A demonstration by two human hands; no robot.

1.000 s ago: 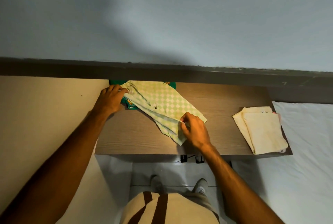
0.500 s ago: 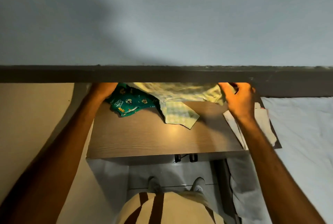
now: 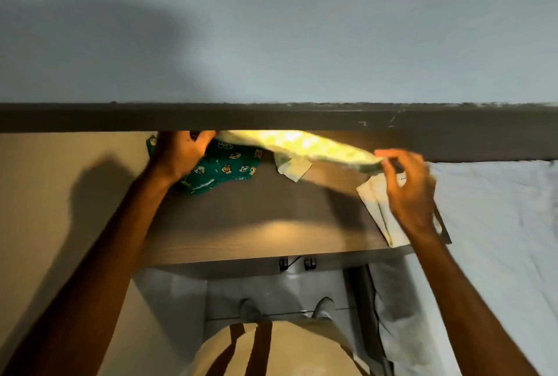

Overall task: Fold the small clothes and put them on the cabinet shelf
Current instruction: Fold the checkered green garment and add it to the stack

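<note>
Dim, warm light with hard shadows and wide-angle bending

A bright glare washes out the checks on the pale green cloth [image 3: 305, 146], and a softer warm pool lies on the wooden surface [image 3: 271, 224] below it. The wall [image 3: 271, 28] above carries a broad dark shadow at the left, and an arm's shadow falls on the beige panel [image 3: 60, 179]. The right hand [image 3: 407, 191] is smeared by motion. Straight edges bow toward the frame's borders.

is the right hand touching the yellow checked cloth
Touching: the head view shows the right hand with fingertips pinching the end of the yellow checked cloth, held stretched above the shelf.
</note>
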